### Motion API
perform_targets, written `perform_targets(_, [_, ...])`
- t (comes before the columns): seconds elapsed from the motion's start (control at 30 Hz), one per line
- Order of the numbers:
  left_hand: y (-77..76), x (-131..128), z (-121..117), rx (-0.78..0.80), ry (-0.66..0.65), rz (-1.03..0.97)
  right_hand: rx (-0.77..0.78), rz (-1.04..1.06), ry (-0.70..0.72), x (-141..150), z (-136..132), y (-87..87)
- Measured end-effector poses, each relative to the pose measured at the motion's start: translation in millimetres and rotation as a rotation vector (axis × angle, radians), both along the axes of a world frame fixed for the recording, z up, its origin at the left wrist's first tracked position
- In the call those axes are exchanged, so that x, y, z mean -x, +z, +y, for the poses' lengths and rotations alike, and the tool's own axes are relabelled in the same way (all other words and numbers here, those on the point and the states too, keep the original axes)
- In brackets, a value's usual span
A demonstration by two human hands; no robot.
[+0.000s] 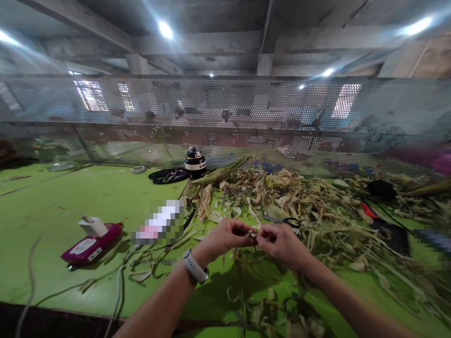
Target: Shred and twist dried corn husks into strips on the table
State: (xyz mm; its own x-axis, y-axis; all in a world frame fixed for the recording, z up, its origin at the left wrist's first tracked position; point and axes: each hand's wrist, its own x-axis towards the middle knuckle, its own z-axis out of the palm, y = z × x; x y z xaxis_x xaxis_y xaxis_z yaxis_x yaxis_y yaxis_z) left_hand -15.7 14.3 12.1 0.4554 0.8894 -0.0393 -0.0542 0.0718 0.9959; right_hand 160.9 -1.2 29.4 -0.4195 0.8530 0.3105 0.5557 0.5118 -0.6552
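My left hand (232, 234), with a white watch band on its wrist, pinches a small piece of dried husk (252, 234) between thumb and fingertips. Close against it, my right hand (278, 243) has its fingers curled at the same piece; the fingertips of both hands meet. Part of the husk is hidden by the fingers. Just behind my right hand lie dark-handled scissors (292, 222) on the edge of a large heap of dry husk strips (310, 202). More loose strips (264, 310) lie on the green table below my hands.
A purple power strip (93, 244) with a white plug-in charger (93, 227) sits at left, cables trailing to the front edge. A black bottle (195, 162) stands beside a coiled black cable (168, 176). Behind the green table (88, 197) rises a perforated metal screen (225, 103).
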Motion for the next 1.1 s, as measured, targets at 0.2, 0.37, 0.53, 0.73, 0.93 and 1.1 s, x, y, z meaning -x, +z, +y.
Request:
perform_targets(0.2, [6.0,3.5,-0.5,0.026,-0.008,-0.058,0.019,0.04,-0.028,-0.9,1.7,2.0])
perform_targets(0.37, [4.1,6.7,2.9,0.118,-0.032,-0.138,0.042,0.105,0.019,-1.7,0.4,2.5])
perform_targets(0.53, [2.7,6.4,3.8,0.23,-0.012,-0.167,-0.008,0.07,0.05,-1.1,-1.7,1.0])
perform_targets(0.73, [3.0,4.4,2.9,0.25,0.006,-0.163,-0.085,0.072,-0.009,-1.6,-2.4,-3.9])
perform_targets(0.93, [5.4,5.8,3.2,0.252,0.019,-0.183,0.015,0.137,0.068,-3.7,1.7,-1.7])
perform_targets(1.1, [8.8,5.9,3.1,0.263,0.065,-0.246,-0.027,0.155,0.03,-2.7,3.5,-3.0])
